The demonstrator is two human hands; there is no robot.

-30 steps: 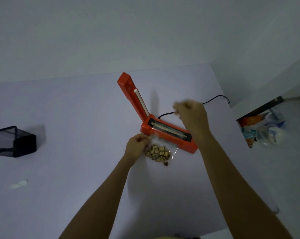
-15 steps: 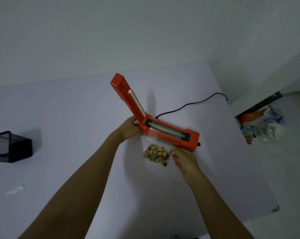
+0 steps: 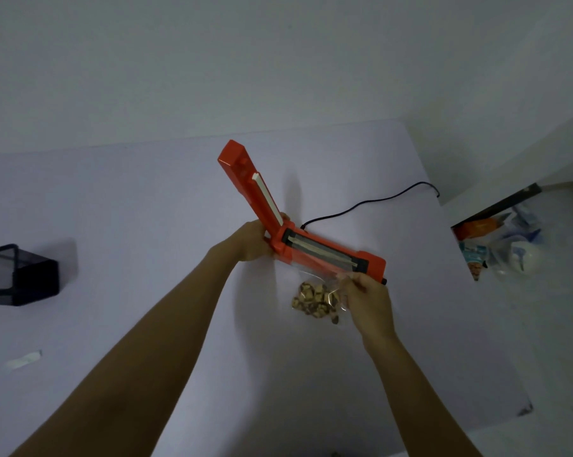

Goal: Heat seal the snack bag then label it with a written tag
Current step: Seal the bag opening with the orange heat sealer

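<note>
Smooth white table (image 3: 146, 225) held an orange plastic heat sealer (image 3: 324, 255), lid raised; left hand (image 3: 250, 240) gripped its hinge end; right hand (image 3: 366, 296) pinched the clear crinkled snack bag (image 3: 315, 291), top edge lying over the sealing strip; small white tag (image 3: 23, 360) lay far left.

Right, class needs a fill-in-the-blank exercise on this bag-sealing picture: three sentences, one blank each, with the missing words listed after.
1. The lid of the orange heat sealer stands ____.
2. The right hand pinches the clear snack bag, whose top edge lies on the sealer's ____ strip.
3. The left hand holds the sealer at its ____ end.

Missing words: open; sealing; hinge
</note>
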